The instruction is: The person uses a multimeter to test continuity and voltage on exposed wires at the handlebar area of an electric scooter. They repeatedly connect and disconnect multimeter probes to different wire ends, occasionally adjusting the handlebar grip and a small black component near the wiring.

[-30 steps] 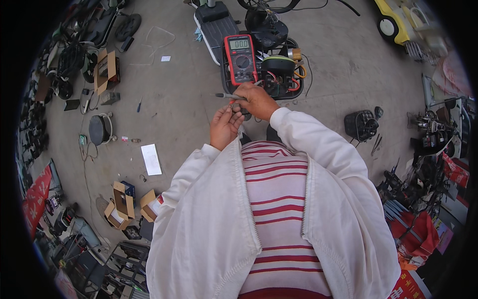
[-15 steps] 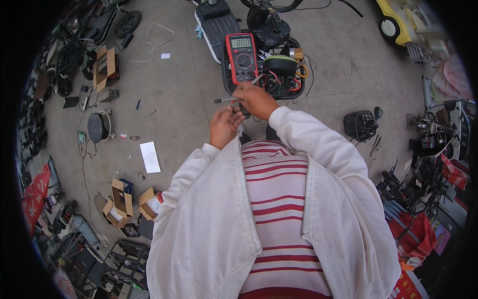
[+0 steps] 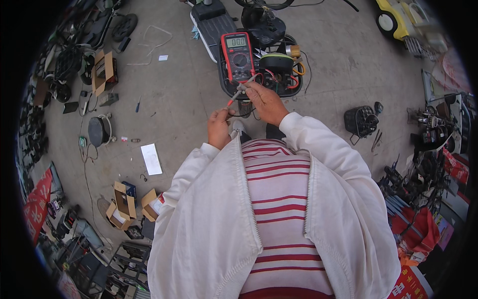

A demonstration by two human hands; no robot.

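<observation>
My right hand (image 3: 268,103) is closed around grey test probes (image 3: 237,93), just in front of the multimeter. One probe slants down to the left, its red end close to the fingertips of my left hand (image 3: 218,130). That left hand is pinched; what it grips is too small to make out, though a thin dark wire (image 3: 243,115) runs between the two hands. The red-framed multimeter (image 3: 239,57) leans on the black rear carrier (image 3: 229,90) of a scooter, its display lit. A red lead curves from its lower edge near my right hand.
Beside the meter sit a round black-and-green part (image 3: 277,63) and colored wires. The scooter's ribbed footboard (image 3: 215,31) extends beyond. On the floor are a white sheet (image 3: 151,159), a round stool (image 3: 100,130), cardboard boxes (image 3: 122,205) and a black basket (image 3: 360,122). A yellow vehicle (image 3: 393,22) stands far right.
The probe in my right hand has swung from nearly level to slanting down toward my left hand. My right hand has shifted slightly right and lower; my left fingers have drawn closer together.
</observation>
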